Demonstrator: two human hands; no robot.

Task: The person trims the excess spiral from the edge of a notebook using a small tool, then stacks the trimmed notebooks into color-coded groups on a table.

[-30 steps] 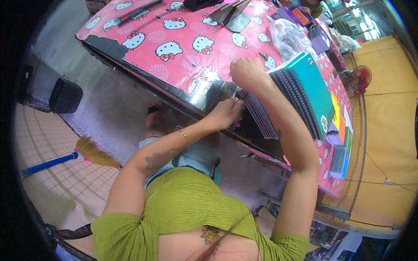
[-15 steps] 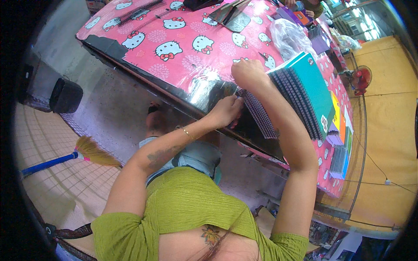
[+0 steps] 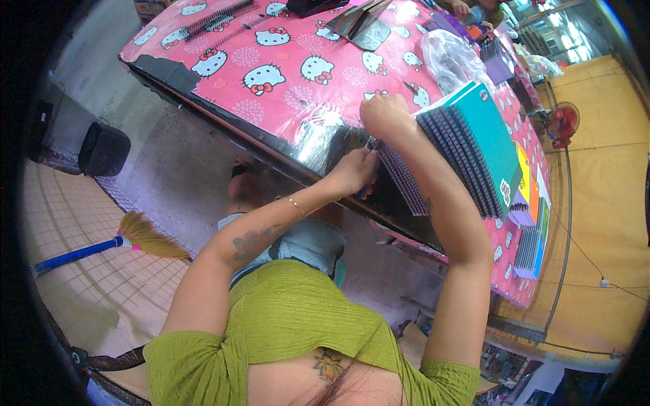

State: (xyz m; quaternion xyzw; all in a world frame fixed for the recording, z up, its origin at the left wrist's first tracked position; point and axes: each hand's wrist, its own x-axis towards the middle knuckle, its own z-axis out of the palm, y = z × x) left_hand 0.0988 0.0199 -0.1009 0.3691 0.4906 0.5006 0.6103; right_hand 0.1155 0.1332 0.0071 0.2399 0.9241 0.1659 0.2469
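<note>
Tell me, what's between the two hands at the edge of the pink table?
In the head view, only the wire-bound end of a notebook lies between the left hand and the right hand. The left hand touches its lower end; the right hand sits at its top.

I see a stack of spiral notebooks lying flat at the near edge of the pink patterned table, teal cover on top, dark wire coils facing me; its purple-covered lower books jut out leftward.

Green cropped top, thin gold bracelet
</note>
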